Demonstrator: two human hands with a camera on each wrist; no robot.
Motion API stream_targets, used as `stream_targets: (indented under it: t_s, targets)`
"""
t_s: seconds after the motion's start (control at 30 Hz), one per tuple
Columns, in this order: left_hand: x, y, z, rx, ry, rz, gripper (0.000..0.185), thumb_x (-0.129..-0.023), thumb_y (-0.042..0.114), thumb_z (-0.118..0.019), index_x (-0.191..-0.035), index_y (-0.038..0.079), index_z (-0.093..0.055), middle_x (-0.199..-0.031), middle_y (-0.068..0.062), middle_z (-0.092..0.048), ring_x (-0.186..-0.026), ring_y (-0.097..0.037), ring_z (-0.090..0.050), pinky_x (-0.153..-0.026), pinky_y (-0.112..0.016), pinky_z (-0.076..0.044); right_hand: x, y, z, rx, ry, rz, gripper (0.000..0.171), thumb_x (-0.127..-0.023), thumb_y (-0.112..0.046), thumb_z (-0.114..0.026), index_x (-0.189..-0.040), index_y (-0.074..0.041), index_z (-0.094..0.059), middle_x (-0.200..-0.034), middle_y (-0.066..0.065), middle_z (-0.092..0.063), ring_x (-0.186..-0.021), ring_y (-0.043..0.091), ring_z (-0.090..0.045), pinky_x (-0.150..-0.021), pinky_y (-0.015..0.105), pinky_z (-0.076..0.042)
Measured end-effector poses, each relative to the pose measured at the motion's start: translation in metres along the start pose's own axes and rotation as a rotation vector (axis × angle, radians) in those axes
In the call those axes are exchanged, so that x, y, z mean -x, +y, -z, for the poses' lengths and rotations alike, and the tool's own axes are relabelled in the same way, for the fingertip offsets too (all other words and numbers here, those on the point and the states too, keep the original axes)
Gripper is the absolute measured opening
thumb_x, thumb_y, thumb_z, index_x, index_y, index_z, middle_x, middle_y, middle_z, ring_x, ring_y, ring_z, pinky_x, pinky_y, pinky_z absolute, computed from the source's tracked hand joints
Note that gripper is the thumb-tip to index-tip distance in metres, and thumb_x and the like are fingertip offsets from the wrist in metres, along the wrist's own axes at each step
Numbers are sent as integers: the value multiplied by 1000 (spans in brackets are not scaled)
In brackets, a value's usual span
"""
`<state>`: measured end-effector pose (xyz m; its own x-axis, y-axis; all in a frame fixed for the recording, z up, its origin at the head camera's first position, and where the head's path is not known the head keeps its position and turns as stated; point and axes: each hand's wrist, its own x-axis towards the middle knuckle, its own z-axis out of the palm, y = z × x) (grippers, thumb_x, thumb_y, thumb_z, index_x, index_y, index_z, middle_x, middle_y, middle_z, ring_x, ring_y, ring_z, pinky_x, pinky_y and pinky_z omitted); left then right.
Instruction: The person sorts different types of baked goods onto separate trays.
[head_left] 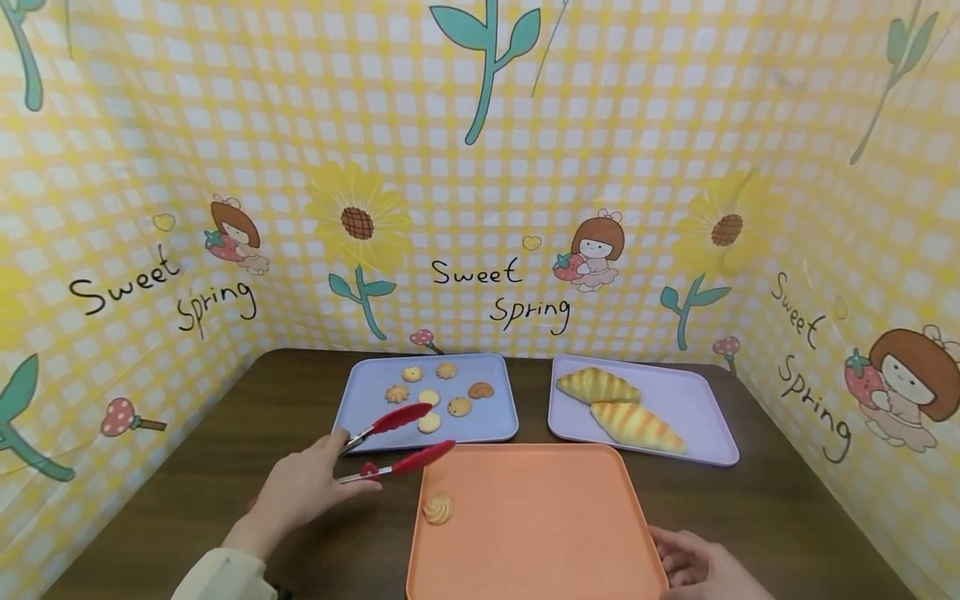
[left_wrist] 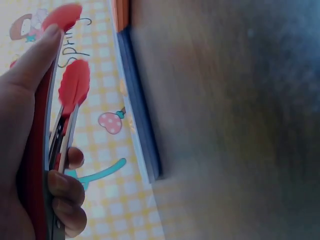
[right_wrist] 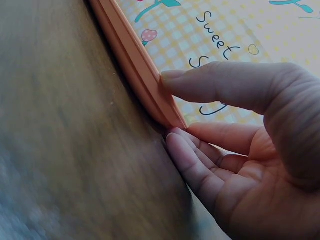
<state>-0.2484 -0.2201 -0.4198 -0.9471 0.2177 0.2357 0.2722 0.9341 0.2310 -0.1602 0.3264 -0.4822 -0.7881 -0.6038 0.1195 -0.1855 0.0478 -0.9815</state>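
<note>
My left hand (head_left: pixel 303 483) grips a pair of red-tipped metal tongs (head_left: pixel 401 417), fingers curled round the handles in the left wrist view. The tongs' tips stand apart with nothing between them, over the near edge of the blue tray (head_left: pixel 491 425) and the left corner of the orange tray (head_left: pixel 532 525). One swirled cookie (head_left: pixel 438 509) lies at the orange tray's left side. At that tray's right edge, my right hand (head_left: pixel 701 567) holds the rim, its thumb (right_wrist: pixel 215 87) on the edge and the other fingers low against the side.
Several cookies (head_left: pixel 459 407) of different shapes lie on the blue tray. To the right, a purple tray (head_left: pixel 705 417) bears two croissant-like breads (head_left: pixel 637 427). The dark wooden table (head_left: pixel 202 475) is enclosed by yellow checked cloth (head_left: pixel 480 192) at the back and sides.
</note>
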Motion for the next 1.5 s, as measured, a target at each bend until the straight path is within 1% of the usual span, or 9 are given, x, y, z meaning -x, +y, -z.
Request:
stream_targets:
  t_s: [0.1,0.17,0.33,0.47,0.7,0.9,1.1,1.37,1.5]
  targets:
    - [6,5,3,-4,-39,-35,85,-68,75,-73,-118,8,-57,-107,-12,-68,-75,-31,-65,-65,-51,-51,0,0,-1,16,10,16,69,-90,10,-62,-139,-38,-53,-116,3,-55,-97,8,-61,-80,26,-52]
    - [9,7,5,-18,-65,-57,86,-66,76,-73,-118,9,-57,-108,-10,-67,-74,-28,-65,-66,-50,-52,0,0,-1,34,27,8,66,-89,9,-64,-142,-28,-53,-115,4,-55,-97,8,-61,-80,26,-52]
    - [19,8,6,-39,-90,-96,91,-66,76,-74,-124,8,-57,-111,-9,-67,-79,-27,-66,-72,-50,-53,-1,-1,-2,67,54,-38,63,-86,6,-68,-142,15,-41,-113,7,-55,-95,10,-62,-80,26,-53]
    - [24,9,8,-50,-73,-133,90,-65,77,-73,-123,10,-58,-110,-7,-66,-75,-26,-66,-69,-48,-52,-2,-3,-3,118,83,-38,70,-85,4,-70,-136,28,-29,-110,9,-55,-93,8,-61,-78,26,-53]
    - [33,10,13,-97,-103,-203,95,-65,80,-70,-126,8,-60,-113,-9,-67,-74,-26,-68,-69,-47,-52,-2,-6,-4,110,94,-72,73,-86,2,-70,-137,28,-26,-110,10,-55,-92,8,-62,-78,27,-53]
    - [39,11,17,-150,-54,-273,93,-65,82,-66,-122,9,-64,-105,-5,-68,-64,-21,-65,-60,-40,-50,-2,-8,-4,77,82,-110,74,-87,0,-70,-140,25,-24,-111,10,-54,-93,12,-63,-79,27,-53]
    - [41,13,22,-141,-59,-260,89,-66,80,-68,-120,10,-67,-106,-6,-68,-68,-23,-67,-62,-43,-51,-2,-8,-4,41,74,-124,72,-89,2,-67,-140,25,-23,-111,9,-55,-94,13,-63,-80,28,-54]
    - [43,14,27,-166,-63,-310,85,-65,79,-69,-116,12,-69,-92,6,-62,-54,-9,-53,-54,-35,-46,0,-7,-6,93,89,-110,73,-87,1,-70,-139,26,-26,-110,10,-55,-92,11,-63,-78,27,-53]
    - [42,16,28,-171,-21,-346,74,-67,75,-71,-111,15,-70,-85,9,-58,-51,-7,-49,-51,-33,-44,1,-6,-5,57,90,-124,72,-87,4,-67,-140,25,-24,-111,10,-55,-93,13,-63,-79,28,-53]
